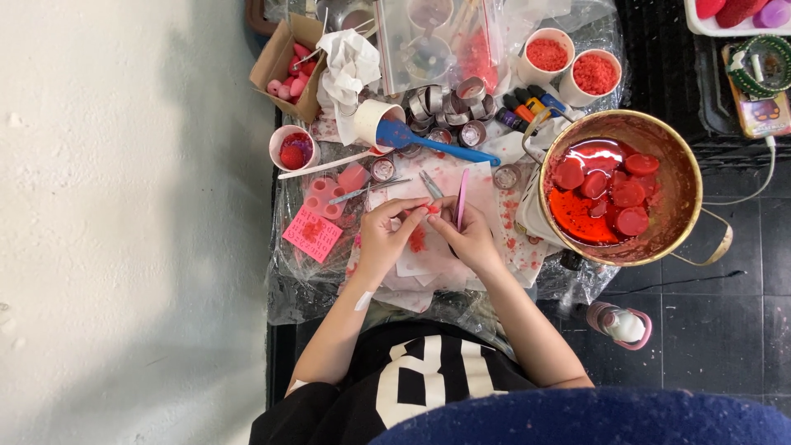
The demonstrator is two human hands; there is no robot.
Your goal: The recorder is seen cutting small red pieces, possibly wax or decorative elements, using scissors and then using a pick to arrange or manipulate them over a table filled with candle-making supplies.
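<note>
Red piece pinched between both hands at mid-frame

Red piece (432, 209), small and bright, sits just left of the frame's centre, pinched between the fingers of the left hand (384, 235) and the right hand (470, 239). The fingertips of both hands press together around it, so its shape cannot be made out. The right hand also holds a thin pink stick (462, 198) that points up toward the top of the frame. Under the hands lies a sheet of white paper (486, 185) speckled with red crumbs, spread on clear plastic over the counter.

Just above the hands lie metal tweezers (431, 184). Further up, a blue spatula (428, 142) rests with its head in a white cup (372, 121), beside a cluster of small round metal tins (449, 103). Left of the hands sits a pink mould (325, 198) and a pink paper note (312, 234).

Right of centre stands a large brass-coloured pot (688, 185) holding red liquid and round red discs (630, 194). Above it, two white cups of red granules (595, 74) stand side by side. In the upper left, a cardboard box (284, 53) holds pink lumps.
</note>
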